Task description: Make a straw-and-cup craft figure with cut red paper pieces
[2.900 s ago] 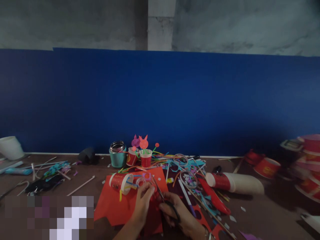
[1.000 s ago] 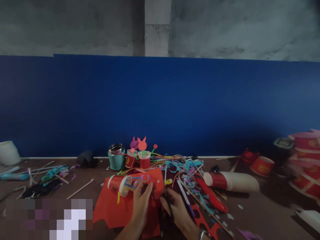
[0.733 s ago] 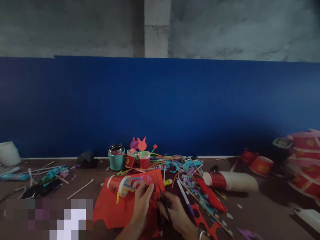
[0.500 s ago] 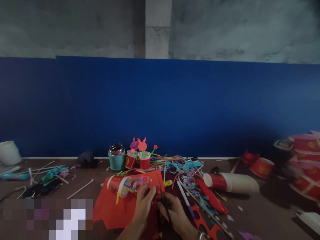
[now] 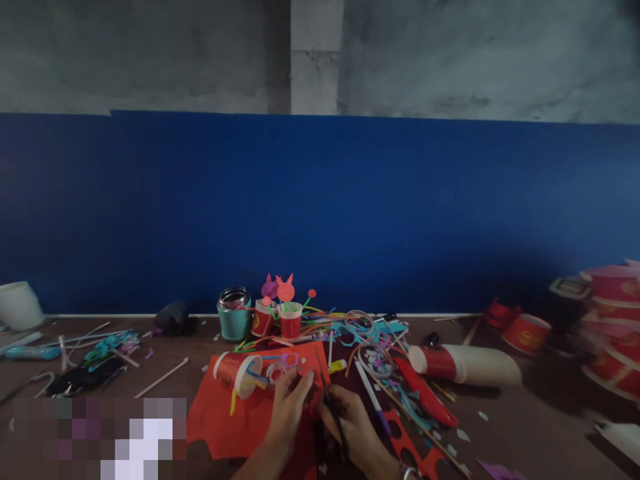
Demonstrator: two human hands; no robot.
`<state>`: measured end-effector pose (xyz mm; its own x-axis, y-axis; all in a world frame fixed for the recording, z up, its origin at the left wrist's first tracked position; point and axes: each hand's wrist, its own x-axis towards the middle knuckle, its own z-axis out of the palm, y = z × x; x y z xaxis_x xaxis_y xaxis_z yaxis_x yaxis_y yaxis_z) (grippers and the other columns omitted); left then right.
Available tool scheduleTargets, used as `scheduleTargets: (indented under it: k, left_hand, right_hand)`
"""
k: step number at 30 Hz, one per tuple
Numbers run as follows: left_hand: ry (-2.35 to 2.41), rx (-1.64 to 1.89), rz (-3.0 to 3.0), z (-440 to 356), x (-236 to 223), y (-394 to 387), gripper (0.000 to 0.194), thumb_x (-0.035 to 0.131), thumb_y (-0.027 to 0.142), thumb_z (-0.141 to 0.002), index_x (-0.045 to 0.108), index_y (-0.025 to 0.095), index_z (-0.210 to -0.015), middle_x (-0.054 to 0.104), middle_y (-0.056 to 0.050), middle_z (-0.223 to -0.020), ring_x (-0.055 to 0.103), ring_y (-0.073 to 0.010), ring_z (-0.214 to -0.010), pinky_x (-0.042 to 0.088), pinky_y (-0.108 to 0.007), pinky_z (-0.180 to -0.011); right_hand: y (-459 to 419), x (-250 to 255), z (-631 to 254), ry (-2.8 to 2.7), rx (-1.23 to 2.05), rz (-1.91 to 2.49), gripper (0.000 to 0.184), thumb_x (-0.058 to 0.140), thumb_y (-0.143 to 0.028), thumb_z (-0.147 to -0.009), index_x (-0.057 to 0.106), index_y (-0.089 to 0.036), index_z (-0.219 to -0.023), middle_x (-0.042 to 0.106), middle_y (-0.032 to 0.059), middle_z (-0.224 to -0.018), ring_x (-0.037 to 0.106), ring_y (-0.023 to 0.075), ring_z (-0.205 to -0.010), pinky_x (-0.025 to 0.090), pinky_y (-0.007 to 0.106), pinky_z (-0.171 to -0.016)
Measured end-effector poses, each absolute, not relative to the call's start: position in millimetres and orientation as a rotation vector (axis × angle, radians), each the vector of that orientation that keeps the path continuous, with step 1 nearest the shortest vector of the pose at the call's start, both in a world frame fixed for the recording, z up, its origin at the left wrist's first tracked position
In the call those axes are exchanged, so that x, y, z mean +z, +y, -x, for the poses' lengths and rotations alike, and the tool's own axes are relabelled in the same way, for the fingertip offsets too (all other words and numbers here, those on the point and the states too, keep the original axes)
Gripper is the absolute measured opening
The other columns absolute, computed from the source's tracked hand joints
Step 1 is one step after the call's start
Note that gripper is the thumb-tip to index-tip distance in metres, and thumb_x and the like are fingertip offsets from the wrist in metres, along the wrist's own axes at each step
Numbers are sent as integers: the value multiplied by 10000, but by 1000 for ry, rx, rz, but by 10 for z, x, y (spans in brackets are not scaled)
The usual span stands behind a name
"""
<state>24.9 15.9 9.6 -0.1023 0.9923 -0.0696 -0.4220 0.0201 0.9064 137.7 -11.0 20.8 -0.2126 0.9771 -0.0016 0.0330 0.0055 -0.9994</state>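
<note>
Presently, left hand (image 5: 290,407): closed as if pinching; cannot tell on what.
Right hand (image 5: 353,425): clamped on black scissors (image 5: 331,402).
Blade position: over red paper sheet (image 5: 225,421), near left hand.
Probable hazard: nicked fingertip, caused by blade slip.

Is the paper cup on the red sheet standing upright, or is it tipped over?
Tipped over: the paper cup lies on its side, its opening turned toward the left hand.

Teal jar (image 5: 234,325) near a blue partition (image 5: 380,207)
</note>
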Motion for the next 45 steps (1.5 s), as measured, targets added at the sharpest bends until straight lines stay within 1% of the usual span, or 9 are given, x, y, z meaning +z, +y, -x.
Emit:
scheduleTargets:
  k: [4,9,15,18,25,29,36,40,45]
  left_hand:
    - [988,1441,-767,-251,99,165,347,741,434,-518,595,136,-620,534,38,-510,449,-72,-459,327,-191,-450]
    - [979,1452,-851,-235,105,184,337,738,428,-525,567,139,-559,498,51,-478,409,-61,-445,308,-188,-445]
    - [947,1407,-929,-218,120,190,354,711,458,-550,562,137,-555,490,44,-470,383,-60,-425,278,-195,-427]
    - [974,1419,-880,-229,121,170,365,719,466,-532,546,145,-550,484,48,-475,388,-64,-430,289,-196,-437]
    - [1028,1415,-967,-233,76,163,390,662,505,-600,535,148,-508,454,45,-467,379,-75,-450,291,-202,-451]
    - [1025,1449,-1050,-235,100,167,383,666,498,-597,542,150,-498,457,37,-475,393,-87,-477,305,-208,-470]
    - [1019,1471,-976,-250,71,167,363,684,471,-590,529,152,-511,452,39,-499,392,-83,-486,319,-202,-476]
    - [1041,1476,-940,-259,59,151,342,681,461,-599,537,156,-543,470,39,-525,408,-88,-499,337,-203,-481]
    - [1063,1518,-942,-258,88,135,318,681,464,-597,568,167,-582,519,23,-558,456,-109,-540,379,-214,-518]
  right_hand:
    - [-123,227,-1370,-1392,1343,1144,282,606,-416,-693,500,-161,-638,478,-63,-445,399,45,-316,282,149,-314]
    - [-115,184,-1366,-1395,1343,1127,307,609,-442,-681,486,-163,-649,472,-70,-458,415,48,-321,310,141,-305]
    - [-101,139,-1366,-1396,1411,1183,329,584,-480,-703,474,-170,-692,455,-86,-406,409,52,-272,256,120,-247]
    - [-93,116,-1381,-1404,1408,1178,332,585,-478,-707,486,-162,-697,454,-86,-408,398,44,-273,263,117,-251]
    - [-91,110,-1395,-1393,1444,1154,405,564,-563,-683,477,-168,-708,467,-80,-421,423,57,-272,263,129,-248]
    - [-97,130,-1395,-1388,1435,1145,392,573,-546,-687,487,-165,-724,498,-67,-440,447,61,-295,297,138,-275]
    - [-105,166,-1385,-1400,1405,1168,365,590,-512,-691,472,-167,-667,446,-90,-391,386,43,-264,259,134,-264]
    - [-106,173,-1390,-1397,1406,1173,370,597,-515,-685,469,-170,-649,454,-84,-386,401,48,-269,253,132,-263]
    - [-98,138,-1392,-1400,1443,1161,378,587,-531,-684,483,-168,-699,463,-83,-400,416,58,-266,267,129,-248]
